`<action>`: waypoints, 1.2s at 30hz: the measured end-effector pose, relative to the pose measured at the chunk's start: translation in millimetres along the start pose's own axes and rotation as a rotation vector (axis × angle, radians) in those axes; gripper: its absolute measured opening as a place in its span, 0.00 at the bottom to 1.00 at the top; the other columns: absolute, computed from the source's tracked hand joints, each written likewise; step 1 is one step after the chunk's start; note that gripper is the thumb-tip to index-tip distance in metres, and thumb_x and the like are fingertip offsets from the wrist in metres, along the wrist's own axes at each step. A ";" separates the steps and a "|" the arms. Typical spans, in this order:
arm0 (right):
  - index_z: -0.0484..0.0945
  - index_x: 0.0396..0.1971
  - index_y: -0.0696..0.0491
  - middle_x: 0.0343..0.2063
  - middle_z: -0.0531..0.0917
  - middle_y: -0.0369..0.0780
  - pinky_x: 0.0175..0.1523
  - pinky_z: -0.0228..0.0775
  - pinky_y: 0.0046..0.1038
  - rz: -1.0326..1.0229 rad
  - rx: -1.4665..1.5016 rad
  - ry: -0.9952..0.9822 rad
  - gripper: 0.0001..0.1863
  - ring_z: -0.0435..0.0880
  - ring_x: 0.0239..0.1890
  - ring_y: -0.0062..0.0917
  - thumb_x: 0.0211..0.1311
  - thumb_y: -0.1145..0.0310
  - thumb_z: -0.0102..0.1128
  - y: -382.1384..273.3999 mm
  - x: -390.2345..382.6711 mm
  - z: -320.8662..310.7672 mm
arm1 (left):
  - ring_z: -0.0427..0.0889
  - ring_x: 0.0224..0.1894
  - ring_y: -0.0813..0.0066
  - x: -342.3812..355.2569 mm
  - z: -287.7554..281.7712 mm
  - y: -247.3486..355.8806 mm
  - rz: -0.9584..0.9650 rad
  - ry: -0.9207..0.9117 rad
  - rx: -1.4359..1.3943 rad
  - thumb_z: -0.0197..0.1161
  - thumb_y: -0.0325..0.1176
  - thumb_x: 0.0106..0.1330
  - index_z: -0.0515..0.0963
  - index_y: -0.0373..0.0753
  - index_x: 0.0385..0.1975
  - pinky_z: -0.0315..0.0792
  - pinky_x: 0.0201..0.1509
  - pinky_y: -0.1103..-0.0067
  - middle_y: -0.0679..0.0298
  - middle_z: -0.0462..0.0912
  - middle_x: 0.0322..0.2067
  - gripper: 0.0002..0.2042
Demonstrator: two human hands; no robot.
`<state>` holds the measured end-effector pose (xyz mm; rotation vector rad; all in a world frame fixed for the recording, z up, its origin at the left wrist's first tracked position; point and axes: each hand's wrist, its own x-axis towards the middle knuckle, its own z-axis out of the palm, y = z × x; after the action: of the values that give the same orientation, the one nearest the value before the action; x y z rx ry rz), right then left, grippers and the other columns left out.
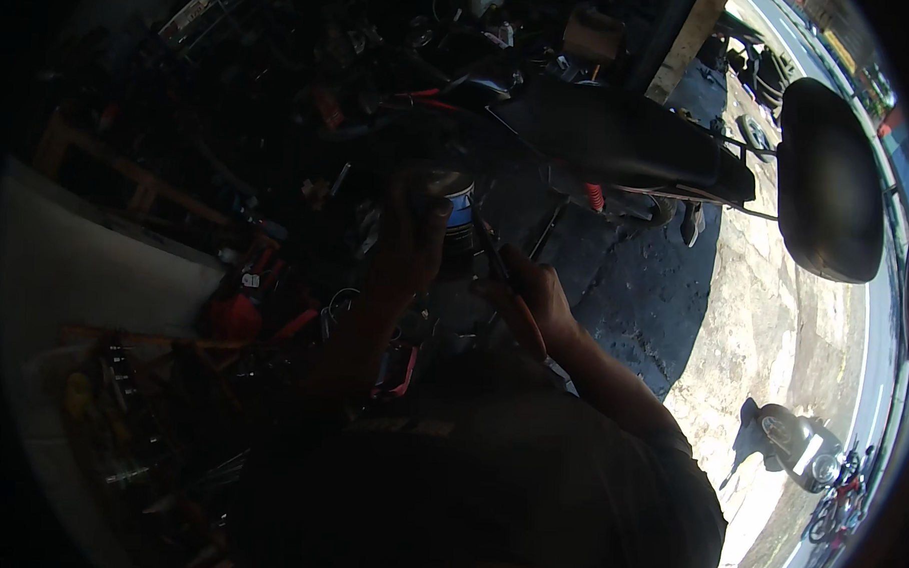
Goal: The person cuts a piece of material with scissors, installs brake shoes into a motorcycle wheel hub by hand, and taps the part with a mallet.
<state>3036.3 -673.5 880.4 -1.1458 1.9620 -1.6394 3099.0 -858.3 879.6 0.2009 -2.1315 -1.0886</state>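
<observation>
In deep shade at the middle, my left hand (413, 233) is closed against the side of a round, can-like part with a blue band (460, 208) and a pale rim. Its fingers are mostly lost in the dark. To the right and slightly nearer, my right hand (536, 295) is closed round a long, dark, pliers-like tool (492, 247). A reddish-brown handle (530, 329) sticks out below that hand. The tool's tip points up and left, close beside the blue-banded part; whether they touch cannot be seen.
A motorcycle with a long dark seat (620, 140) stands just beyond my hands. Red tools and parts (235, 314) crowd the left side. A dark mat (624, 300) covers the floor at right. Outside, a scooter (804, 451) is parked on sunlit concrete (738, 344).
</observation>
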 end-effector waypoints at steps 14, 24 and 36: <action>0.74 0.42 0.59 0.25 0.80 0.41 0.32 0.70 0.29 -0.034 0.089 -0.570 0.20 0.80 0.29 0.21 0.58 0.58 0.60 -12.5 39.5 108.6 | 0.70 0.53 0.59 -83.2 -105.1 -23.5 -0.339 0.457 0.124 0.47 0.44 0.71 0.64 0.33 0.55 0.62 0.58 0.68 0.50 0.70 0.48 0.21; 0.68 0.50 0.57 0.25 0.82 0.50 0.34 0.75 0.41 0.009 -0.128 -0.549 0.26 0.84 0.31 0.47 0.58 0.56 0.62 -20.6 38.5 122.3 | 0.77 0.47 0.50 -87.3 -122.6 -27.9 -0.284 0.399 0.206 0.54 0.47 0.68 0.62 0.34 0.50 0.68 0.51 0.67 0.45 0.73 0.45 0.23; 0.70 0.51 0.54 0.24 0.82 0.50 0.36 0.75 0.42 -0.109 -0.233 -0.451 0.24 0.82 0.30 0.48 0.62 0.54 0.52 -5.2 35.6 143.9 | 0.68 0.60 0.49 -102.7 -146.5 -174.5 0.170 0.269 1.073 0.48 0.44 0.72 0.60 0.28 0.61 0.60 0.65 0.67 0.39 0.66 0.58 0.26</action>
<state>3116.7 -795.2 853.6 -1.5738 1.8451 -1.0872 3240.1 -1017.9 749.0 0.5986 -2.2108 0.2573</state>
